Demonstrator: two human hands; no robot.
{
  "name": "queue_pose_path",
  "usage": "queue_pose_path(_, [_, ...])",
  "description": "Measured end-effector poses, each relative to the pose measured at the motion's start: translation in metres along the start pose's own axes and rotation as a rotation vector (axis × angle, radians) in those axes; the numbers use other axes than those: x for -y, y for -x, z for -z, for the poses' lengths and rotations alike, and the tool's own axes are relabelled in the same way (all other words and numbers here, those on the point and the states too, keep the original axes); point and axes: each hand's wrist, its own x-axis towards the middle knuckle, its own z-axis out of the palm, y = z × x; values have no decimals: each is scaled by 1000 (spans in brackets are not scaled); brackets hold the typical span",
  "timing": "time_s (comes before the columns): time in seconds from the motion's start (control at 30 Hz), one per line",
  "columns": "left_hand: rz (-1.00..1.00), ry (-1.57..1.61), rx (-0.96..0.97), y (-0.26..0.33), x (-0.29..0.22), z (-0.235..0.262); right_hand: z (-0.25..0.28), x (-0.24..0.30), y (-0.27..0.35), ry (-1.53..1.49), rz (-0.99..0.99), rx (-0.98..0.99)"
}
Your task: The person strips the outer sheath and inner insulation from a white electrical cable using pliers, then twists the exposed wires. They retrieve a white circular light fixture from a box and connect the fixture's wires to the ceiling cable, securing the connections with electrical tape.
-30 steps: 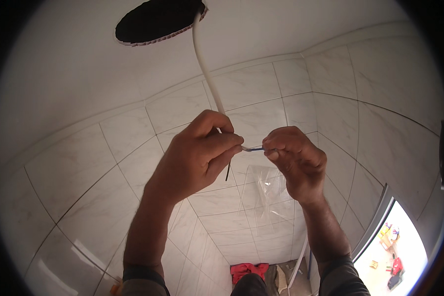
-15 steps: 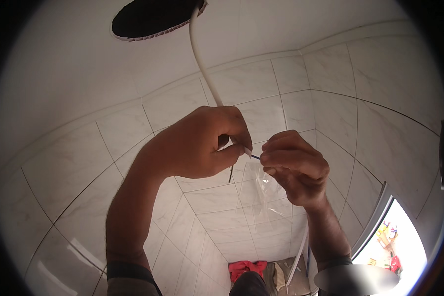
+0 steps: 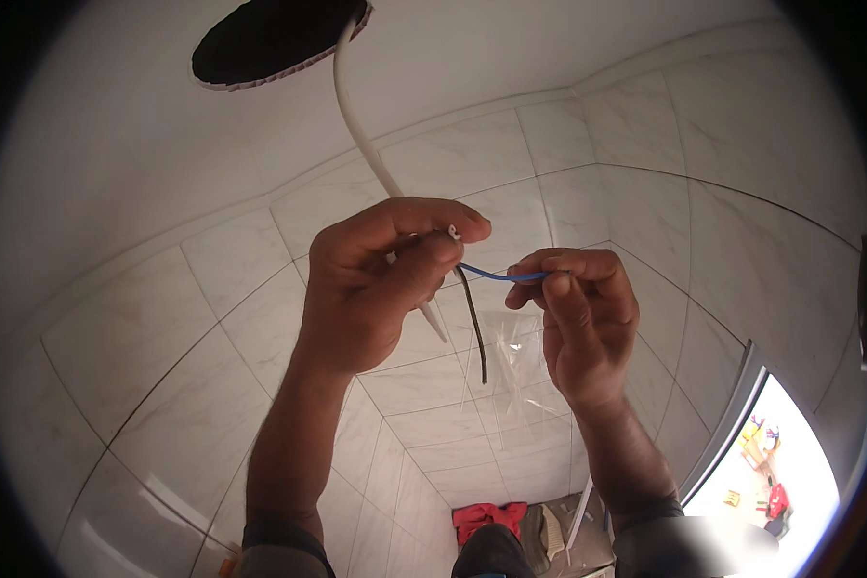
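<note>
Half a second ago only a short bit of the blue wire showed between the hands; now a longer, gently sagging length is bare to view. The left hand has turned more upright, its forefinger stretched over the thumb, and a small white tip pokes out above the thumb. The black wire now hangs farther out and shows more of its length, and a pale pointed strip has come into sight beneath the left hand.

The left thumb and fingers pinch the wires near the end of the white cable, while the right hand nips the blue wire's far end between thumb and fingers. The cable drops from the right edge of the round hole in the ceiling; the left hand hides its lower part.

Behind the hands, clear plastic shows against the tiled wall. Below, a red cloth lies on the floor at the wall's foot, partly hidden by a dark rounded shape. A bright opening lies at lower right.
</note>
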Motion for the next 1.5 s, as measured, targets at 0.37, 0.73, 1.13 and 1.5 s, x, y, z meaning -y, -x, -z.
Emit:
queue_pose_path(0.37, [-194,-220,-234,13,23,-24,0,14,-5,709,345,80])
queue_pose_path(0.73, [-69,-48,-281,9,18,-30,5,5,-13,686,231,-46])
queue_pose_path(1.13, [-68,899,-518,21,14,-6,8,13,-10,422,113,-78])
queue_pose_path(1.5, [325,588,-341,40,41,-23,-6,7,4,377,-79,-40])
